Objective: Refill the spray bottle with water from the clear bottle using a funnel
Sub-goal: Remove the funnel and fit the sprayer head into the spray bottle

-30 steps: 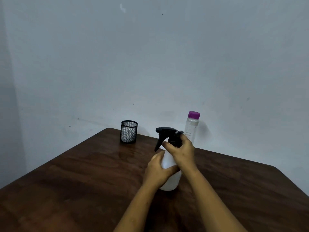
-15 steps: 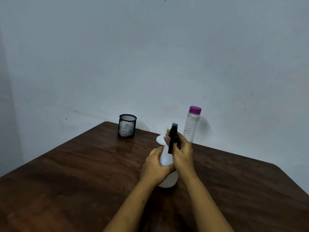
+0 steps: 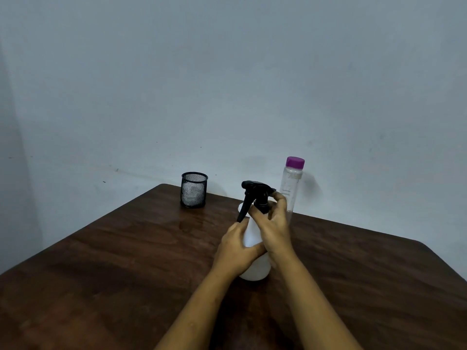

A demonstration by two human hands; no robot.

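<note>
Gripping a white spray bottle (image 3: pixel 253 238) that stands upright near the middle of a dark wooden desk (image 3: pixel 113 261), a person wraps the left hand (image 3: pixel 237 251) around its body while the right hand (image 3: pixel 274 223) closes its fingers on the collar of the black trigger head (image 3: pixel 254 195), whose nozzle points left. Just behind the right hand stands a clear bottle (image 3: pixel 290 190), upright and sealed with a purple cap (image 3: pixel 295 162). A black mesh cup (image 3: pixel 194 189) sits well apart at the desk's far left corner, against a pale wall (image 3: pixel 227 84).
</note>
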